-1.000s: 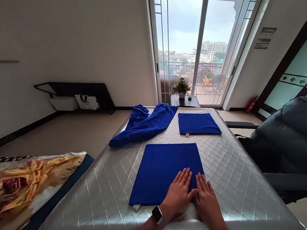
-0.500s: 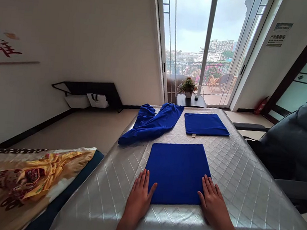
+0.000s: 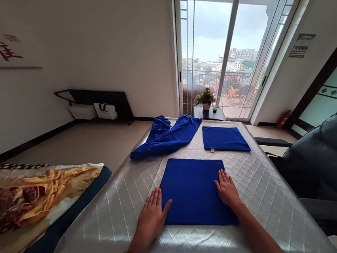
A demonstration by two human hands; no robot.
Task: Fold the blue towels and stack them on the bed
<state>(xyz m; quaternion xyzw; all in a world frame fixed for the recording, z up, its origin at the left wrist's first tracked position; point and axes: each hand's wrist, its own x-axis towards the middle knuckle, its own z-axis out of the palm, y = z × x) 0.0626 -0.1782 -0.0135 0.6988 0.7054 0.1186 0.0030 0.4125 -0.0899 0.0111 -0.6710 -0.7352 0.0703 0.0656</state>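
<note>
A flat blue cushion cover lies squared up in front of me on the silvery quilted surface. My left hand rests flat along its left edge near the front corner, thumb spread onto the cloth. On the far part of its right edge lies my right hand, palm down with fingers stretched out. Neither hand grips anything. Beyond, a second flat blue cover with a small white tag lies at the back right. Crumpled blue cloth is heaped at the back left.
To the left is a bed with a patterned blanket. A dark padded chair stands at the right. Behind the quilted surface are a small table with a potted plant and a glass sliding door. A white bag sits by the wall.
My right hand has slid away from me along the right edge of the near cover, from its lower part to near the far corner. My left hand has hardly moved.
</note>
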